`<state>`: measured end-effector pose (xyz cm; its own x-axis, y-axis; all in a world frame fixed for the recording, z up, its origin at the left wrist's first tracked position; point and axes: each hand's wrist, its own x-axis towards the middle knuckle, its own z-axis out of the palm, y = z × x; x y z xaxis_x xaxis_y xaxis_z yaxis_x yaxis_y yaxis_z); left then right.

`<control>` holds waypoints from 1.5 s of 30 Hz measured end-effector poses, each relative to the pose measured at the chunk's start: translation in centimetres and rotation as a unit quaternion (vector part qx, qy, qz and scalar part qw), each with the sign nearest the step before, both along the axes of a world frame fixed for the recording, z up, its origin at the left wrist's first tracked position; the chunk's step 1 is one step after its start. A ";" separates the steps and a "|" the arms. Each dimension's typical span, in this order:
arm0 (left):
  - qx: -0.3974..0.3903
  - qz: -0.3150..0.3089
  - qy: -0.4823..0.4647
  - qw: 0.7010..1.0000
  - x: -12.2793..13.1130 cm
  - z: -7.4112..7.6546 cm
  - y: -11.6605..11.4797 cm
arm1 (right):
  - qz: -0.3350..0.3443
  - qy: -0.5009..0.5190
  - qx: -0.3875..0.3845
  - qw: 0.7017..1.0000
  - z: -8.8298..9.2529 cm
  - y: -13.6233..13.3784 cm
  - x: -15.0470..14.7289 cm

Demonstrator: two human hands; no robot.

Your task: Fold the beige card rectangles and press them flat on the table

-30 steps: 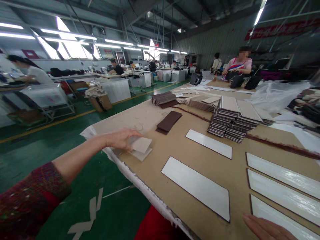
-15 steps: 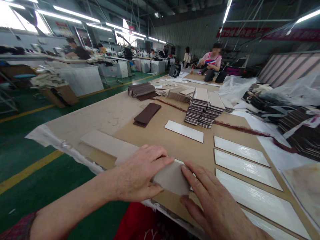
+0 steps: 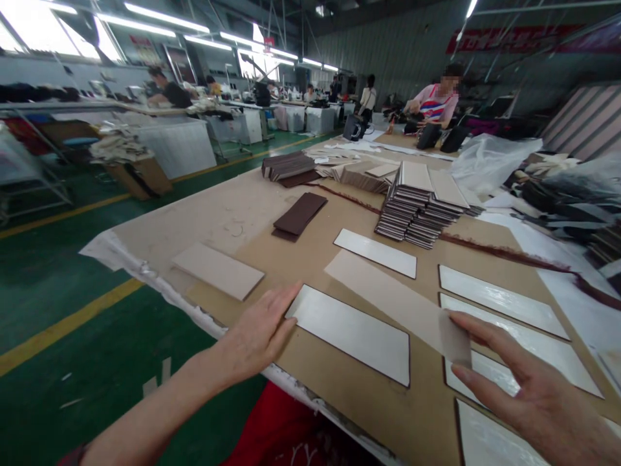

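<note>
My right hand (image 3: 526, 382) pinches the right end of a thin beige strip (image 3: 388, 294) between thumb and fingers. The strip slants over the table, its right end above the white panels. Directly in front of me lies a dark-edged white panel (image 3: 352, 333) with a glossy face. My left hand (image 3: 262, 330) grips this panel's left short end, thumb at the near corner and fingers at the far one. Another beige piece (image 3: 218, 268) lies to the left of that hand. Beyond the strip is a second white panel (image 3: 376, 251).
More glossy white panels (image 3: 504, 301) lie in a column at right. Dark brown strips (image 3: 301, 217) and a tall stack of panels (image 3: 420, 207) stand farther back. A clear plastic bag (image 3: 490, 162) is at the back right. A person (image 3: 436, 107) works at the far end.
My right hand has moved right with the beige strip, uncovering the white panel in front of me. My left hand has shifted to that panel's left end. The view has turned slightly left.
</note>
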<state>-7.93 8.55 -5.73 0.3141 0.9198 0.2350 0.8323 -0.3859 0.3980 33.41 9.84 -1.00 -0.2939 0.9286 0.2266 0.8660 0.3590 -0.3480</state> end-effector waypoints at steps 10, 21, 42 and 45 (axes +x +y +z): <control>0.014 0.048 -0.058 0.997 0.4 -2.9 -0.5 | 0.119 -0.046 0.018 0.992 -2.1 1.2 -2.7; 0.013 0.064 -0.090 0.994 0.4 -3.0 -0.3 | 0.148 -0.066 -0.001 0.987 -2.9 2.3 -4.2; 0.003 0.062 -0.060 0.996 0.9 -2.6 0.4 | 0.169 -0.119 0.028 0.978 -4.2 2.0 -4.6; 0.010 0.050 -0.066 0.997 0.8 -2.7 0.5 | 0.169 -0.130 0.022 0.977 -4.3 2.0 -4.8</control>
